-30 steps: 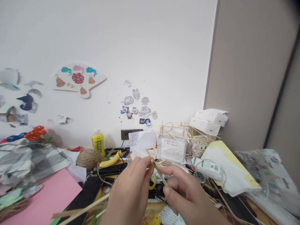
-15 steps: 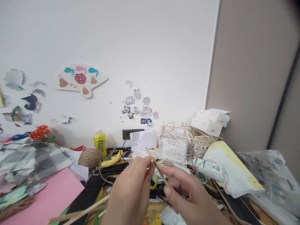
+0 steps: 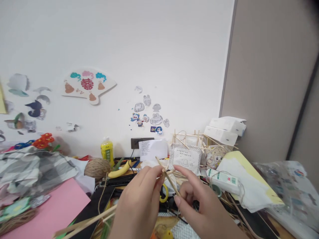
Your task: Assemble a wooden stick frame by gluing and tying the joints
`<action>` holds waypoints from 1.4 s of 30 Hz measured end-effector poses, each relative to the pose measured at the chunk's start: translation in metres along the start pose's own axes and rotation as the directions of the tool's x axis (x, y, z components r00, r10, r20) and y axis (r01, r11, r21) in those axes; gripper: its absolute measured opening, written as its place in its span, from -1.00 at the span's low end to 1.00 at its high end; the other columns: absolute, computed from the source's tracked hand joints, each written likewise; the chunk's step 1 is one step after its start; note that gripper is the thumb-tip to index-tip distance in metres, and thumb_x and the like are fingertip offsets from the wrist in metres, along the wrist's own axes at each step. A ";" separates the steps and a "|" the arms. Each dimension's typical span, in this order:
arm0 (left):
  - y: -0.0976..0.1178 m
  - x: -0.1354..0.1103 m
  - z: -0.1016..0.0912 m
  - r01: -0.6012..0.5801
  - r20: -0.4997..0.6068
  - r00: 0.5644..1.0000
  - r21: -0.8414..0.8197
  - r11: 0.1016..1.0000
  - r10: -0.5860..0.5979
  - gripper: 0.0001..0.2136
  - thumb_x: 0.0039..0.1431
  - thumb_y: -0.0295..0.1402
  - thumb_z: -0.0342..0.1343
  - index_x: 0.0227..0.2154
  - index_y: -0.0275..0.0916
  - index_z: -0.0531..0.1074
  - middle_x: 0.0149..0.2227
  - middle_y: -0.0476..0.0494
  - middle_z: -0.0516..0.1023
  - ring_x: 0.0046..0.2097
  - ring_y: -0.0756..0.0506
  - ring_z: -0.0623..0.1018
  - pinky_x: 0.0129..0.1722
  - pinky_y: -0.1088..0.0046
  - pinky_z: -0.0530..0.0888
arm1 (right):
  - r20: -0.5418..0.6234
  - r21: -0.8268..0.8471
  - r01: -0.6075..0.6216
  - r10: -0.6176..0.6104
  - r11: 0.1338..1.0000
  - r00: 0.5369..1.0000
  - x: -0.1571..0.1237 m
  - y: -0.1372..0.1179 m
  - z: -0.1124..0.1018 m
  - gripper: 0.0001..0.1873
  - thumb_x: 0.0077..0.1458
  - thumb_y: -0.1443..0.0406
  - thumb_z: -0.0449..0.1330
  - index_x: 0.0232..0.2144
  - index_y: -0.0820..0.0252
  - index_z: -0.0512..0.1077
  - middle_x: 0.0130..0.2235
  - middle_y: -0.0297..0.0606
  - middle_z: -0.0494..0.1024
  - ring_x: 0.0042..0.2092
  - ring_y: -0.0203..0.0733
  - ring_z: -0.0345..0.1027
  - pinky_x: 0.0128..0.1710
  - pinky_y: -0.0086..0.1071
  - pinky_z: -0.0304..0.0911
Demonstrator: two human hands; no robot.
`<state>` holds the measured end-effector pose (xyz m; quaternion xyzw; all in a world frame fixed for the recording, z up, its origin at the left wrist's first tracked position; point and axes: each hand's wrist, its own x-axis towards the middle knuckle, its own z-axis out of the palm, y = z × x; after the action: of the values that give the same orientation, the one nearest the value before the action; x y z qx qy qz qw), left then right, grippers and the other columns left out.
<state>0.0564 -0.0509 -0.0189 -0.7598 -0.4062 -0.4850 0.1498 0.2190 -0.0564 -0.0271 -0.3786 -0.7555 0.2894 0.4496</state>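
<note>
Head view: left hand (image 3: 141,199) and right hand (image 3: 199,202) meet at crossed sticks (image 3: 167,175)

The person's left hand has its fingers pressed together, pinching the crossed sticks near their tips. Long sticks (image 3: 91,221) poke out on the far side of that hand, low on the left. The right hand is just beside it. Its thumb and a bent finger seem to pinch the low end of a slanted stick (image 3: 172,184), and its pointing finger reaches to the tip of a short stick (image 3: 170,172). All this is held up in the air, over the messy tabletop (image 3: 278,227).

The work looks part done. The sticks already meet and cross between the two hands. The fingers hide much of that spot, so it is hard to say if a knot or glue joins them. If they are not joined, that part is left. For now, the hands seem to hold everything up.

A ball of twine (image 3: 96,168) sits to the left, near a banana (image 3: 121,170) and a yellow bottle (image 3: 106,151). Some twine trails down from the ball. By the wall, a stick frame (image 3: 181,142) stands behind a small picture (image 3: 185,158).
</note>
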 end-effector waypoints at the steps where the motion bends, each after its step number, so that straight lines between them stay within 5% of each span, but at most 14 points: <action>1: 0.001 0.000 0.000 -0.011 -0.005 1.000 0.002 1.000 0.011 -0.88 0.21 -0.44 -0.08 -0.22 -0.14 0.29 -0.39 -0.01 0.44 -0.38 -0.02 0.49 -0.41 0.51 0.41 | -0.001 0.001 -0.010 0.010 1.000 1.000 0.000 0.001 -0.001 -0.39 0.05 0.35 0.03 0.18 0.17 0.05 -0.52 -0.45 0.33 -0.52 -0.32 0.20 -0.48 -0.43 0.12; 8: 0.004 -0.001 0.000 -0.026 -0.001 1.000 0.023 0.999 0.026 -0.88 0.21 -0.44 -0.09 -0.24 -0.14 0.30 -0.41 -0.01 0.44 -0.42 -0.01 0.47 -0.46 0.54 0.39 | 0.049 0.094 -0.063 0.058 0.994 0.997 0.003 0.002 -0.004 -0.32 0.05 0.36 0.06 0.22 0.17 0.00 -0.46 -0.39 0.41 -0.45 -0.30 0.28 -0.40 -0.39 0.21; 22: 0.002 -0.002 -0.003 -0.181 0.069 0.981 -0.017 0.983 0.182 -0.73 0.16 -0.56 -0.10 -0.12 -0.15 0.28 -0.38 -0.05 0.43 -0.39 -0.02 0.46 -0.39 0.51 0.43 | 0.133 0.049 0.115 -0.120 0.992 0.984 0.003 -0.004 -0.008 -0.34 0.06 0.39 0.00 0.23 0.13 0.02 -0.56 -0.44 0.36 -0.52 -0.32 0.19 -0.44 -0.39 0.18; 42: 0.015 -0.001 -0.006 -0.058 0.102 0.992 -0.137 0.989 0.073 -0.79 0.18 -0.53 -0.09 -0.18 -0.15 0.31 -0.42 0.00 0.42 -0.40 0.01 0.46 -0.42 0.54 0.40 | 0.262 0.377 -0.082 -0.021 0.922 0.965 0.004 0.004 -0.014 -0.38 0.08 0.32 0.10 0.20 0.04 0.09 -0.55 -0.42 0.43 -0.54 -0.37 0.23 -0.46 -0.40 0.17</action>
<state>0.0639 -0.0646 -0.0145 -0.8059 -0.3551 -0.4646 0.0926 0.2313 -0.0498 -0.0226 -0.2533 -0.7305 0.4864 0.4070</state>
